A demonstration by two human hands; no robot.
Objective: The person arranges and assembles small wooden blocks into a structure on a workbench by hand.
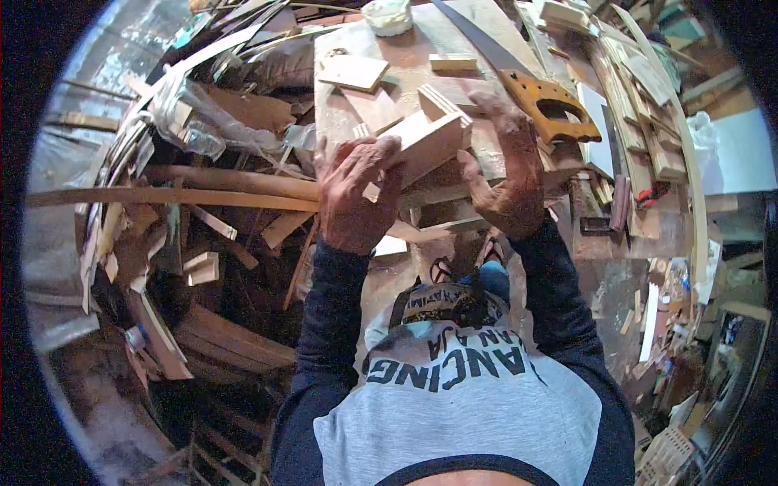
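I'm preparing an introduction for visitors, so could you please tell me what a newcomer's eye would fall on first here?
Probably the orange-handled saw, lying along the right side of the workboard. Next, the left hand gripping a pale wooden piece near the upper centre, with the right hand at its other end; below, the grey shirt with dark lettering.

Before us, the long metal-bladed handsaw [525, 93] lies at the right of the flat wooden surface [425, 36], beyond our angular wooden assembly [433, 146].
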